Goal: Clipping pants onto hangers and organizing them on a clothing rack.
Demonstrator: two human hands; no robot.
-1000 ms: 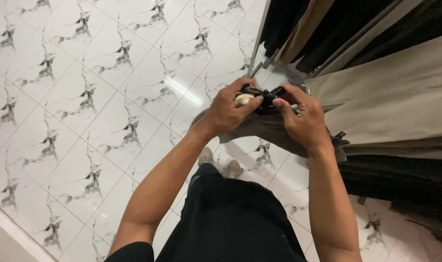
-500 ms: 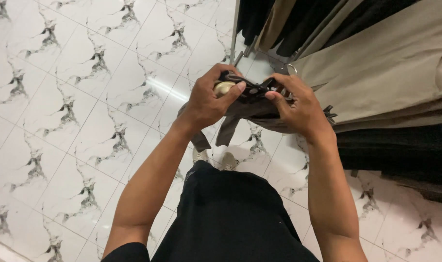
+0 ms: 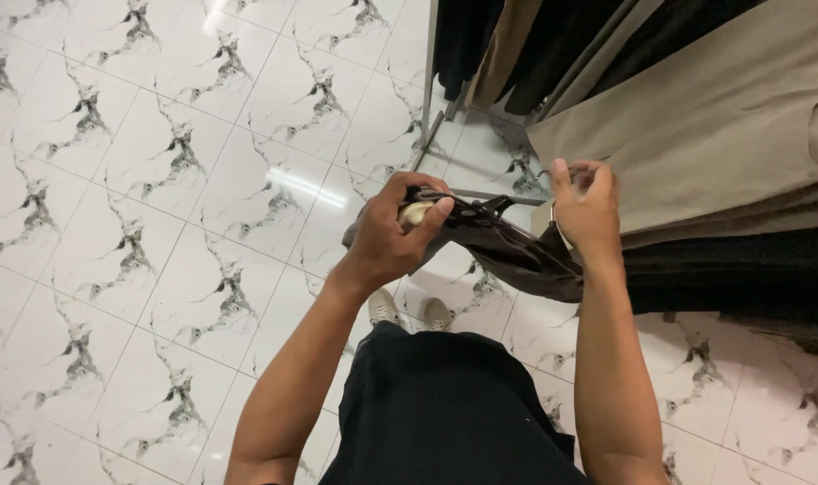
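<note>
My left hand (image 3: 393, 235) grips the clip end of a black clip hanger (image 3: 467, 207) that carries a dark brown folded garment (image 3: 517, 256). A pale rounded piece sits under my left thumb. My right hand (image 3: 587, 208) is at the hanger's other end, fingers pinched around its thin hook beside the beige trousers (image 3: 705, 135) hanging on the rack. The brown garment droops between my two hands.
A clothes rack with several dark and beige garments (image 3: 552, 36) fills the upper right; its metal leg (image 3: 428, 81) stands on the white marbled floor tiles (image 3: 157, 180). Black garments (image 3: 741, 269) hang lower right. My shoes (image 3: 413, 312) and black clothing show below.
My right hand has slid right along the hanger, away from the left hand, and now pinches the hook. The view has shifted so the rack sits more to the upper right.
</note>
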